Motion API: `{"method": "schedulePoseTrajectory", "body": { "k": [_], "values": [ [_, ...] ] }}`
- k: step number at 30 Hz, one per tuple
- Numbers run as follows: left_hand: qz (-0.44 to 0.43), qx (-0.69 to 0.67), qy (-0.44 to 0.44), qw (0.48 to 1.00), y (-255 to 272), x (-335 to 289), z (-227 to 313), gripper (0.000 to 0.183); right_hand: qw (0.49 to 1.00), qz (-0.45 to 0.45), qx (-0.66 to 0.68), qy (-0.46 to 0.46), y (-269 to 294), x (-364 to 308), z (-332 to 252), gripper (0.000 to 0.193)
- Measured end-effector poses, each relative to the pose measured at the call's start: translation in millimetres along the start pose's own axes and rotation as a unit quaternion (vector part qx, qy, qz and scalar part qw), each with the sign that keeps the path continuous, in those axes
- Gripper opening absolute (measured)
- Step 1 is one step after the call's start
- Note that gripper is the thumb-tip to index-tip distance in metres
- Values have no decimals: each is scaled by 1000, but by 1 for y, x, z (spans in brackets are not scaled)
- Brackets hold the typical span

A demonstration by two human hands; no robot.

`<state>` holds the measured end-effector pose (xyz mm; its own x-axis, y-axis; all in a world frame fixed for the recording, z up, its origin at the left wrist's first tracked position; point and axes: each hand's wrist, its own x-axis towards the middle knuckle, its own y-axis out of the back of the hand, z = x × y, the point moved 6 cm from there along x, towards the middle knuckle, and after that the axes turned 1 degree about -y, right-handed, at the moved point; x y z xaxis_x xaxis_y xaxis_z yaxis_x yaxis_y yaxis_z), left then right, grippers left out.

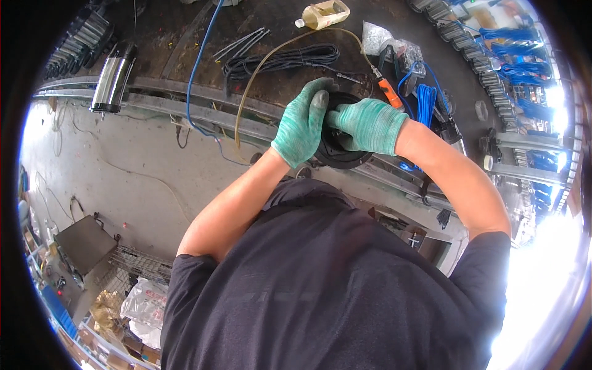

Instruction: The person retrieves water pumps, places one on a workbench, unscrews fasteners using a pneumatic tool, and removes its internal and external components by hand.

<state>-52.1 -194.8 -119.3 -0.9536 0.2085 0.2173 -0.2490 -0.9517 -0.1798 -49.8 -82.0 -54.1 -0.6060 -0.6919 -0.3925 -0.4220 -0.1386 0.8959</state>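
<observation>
A black round housing, open toward me, is at the bench's near edge between my gloved hands. My left hand, in a green knitted glove with dark fingertips, closes around the housing's left rim, thumb raised along it. My right hand, gloved alike, is bent over the right side. Its fingers curl into the housing's opening, and whatever they pinch there is hidden. Just right of it lies an orange-handled tool joined to a yellowish hose.
Behind my hands lie a coiled black cable, metal rods and a bottle of yellowish liquid. Blue cable and clear plastic bags are at right. A shiny metal cylinder stands at the bench's left edge.
</observation>
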Motion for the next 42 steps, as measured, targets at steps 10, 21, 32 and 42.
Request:
{"method": "schedulePoseTrajectory", "body": {
  "k": [10,21,32,42],
  "values": [
    [1,0,-18,1000,0,0,-5,38,984,-12,160,-77,28,-24,16,32],
    [-19,41,-21,999,-7,3,1,42,911,29,169,-375,-85,-144,182,42],
    [-31,155,-22,987,-9,5,2,53,835,162,250,-462,-259,-195,240,45],
    [-9,170,13,985,-10,5,1,62,722,295,367,-506,-296,-219,261,34]
  ]
}}
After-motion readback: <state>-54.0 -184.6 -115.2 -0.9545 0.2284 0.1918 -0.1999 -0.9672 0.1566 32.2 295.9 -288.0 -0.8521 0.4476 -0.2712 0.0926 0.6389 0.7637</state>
